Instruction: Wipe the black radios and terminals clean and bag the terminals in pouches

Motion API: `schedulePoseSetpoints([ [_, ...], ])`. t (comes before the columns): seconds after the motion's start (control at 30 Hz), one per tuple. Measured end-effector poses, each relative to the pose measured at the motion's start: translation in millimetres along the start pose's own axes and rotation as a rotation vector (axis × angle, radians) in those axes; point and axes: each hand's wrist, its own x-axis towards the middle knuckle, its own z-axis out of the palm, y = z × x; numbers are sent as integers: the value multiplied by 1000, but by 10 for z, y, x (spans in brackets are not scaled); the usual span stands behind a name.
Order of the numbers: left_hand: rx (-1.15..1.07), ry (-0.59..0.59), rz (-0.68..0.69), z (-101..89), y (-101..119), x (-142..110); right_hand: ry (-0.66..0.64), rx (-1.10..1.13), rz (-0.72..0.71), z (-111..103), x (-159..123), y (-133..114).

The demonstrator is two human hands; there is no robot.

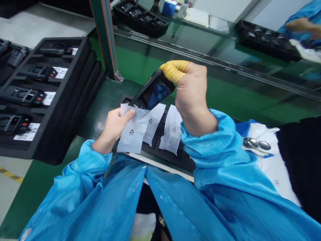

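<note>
While the right hand (192,82) is grasping the device (156,92) by its upper end at the centre of the frame, the left hand (116,124) is pinching the bag (131,135), just lower left, between thumb and fingers. The device's lower end is meeting the bag's mouth, so the hands are apparently bagging it; the next move is probably calling for a wide mouth and straight alignment.

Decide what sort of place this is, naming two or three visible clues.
Probably a workstation in an electronics factory. The top black tray of a stack holds similar handheld devices, the left hand holds a bag printed CPE, and the right hand wears yellow finger covers.
</note>
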Motion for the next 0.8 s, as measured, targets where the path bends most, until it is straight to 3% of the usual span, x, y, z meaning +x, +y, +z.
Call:
schedulePoseSetpoints([
  [0.23,8,-96,89,81,66,0,-131,-71,57,55,-92,-117],
  [0.4,38,-144,120,74,113,-39,-149,-113,65,41,-125,-100],
  [0.53,91,-93,177,83,145,-66,-161,-156,56,17,-157,-106],
  [0.7,136,6,359,180,212,-50,-299,-234,49,41,-339,-159],
  [0.8,160,28,399,211,327,-113,-258,-281,-45,-75,-445,-217],
])
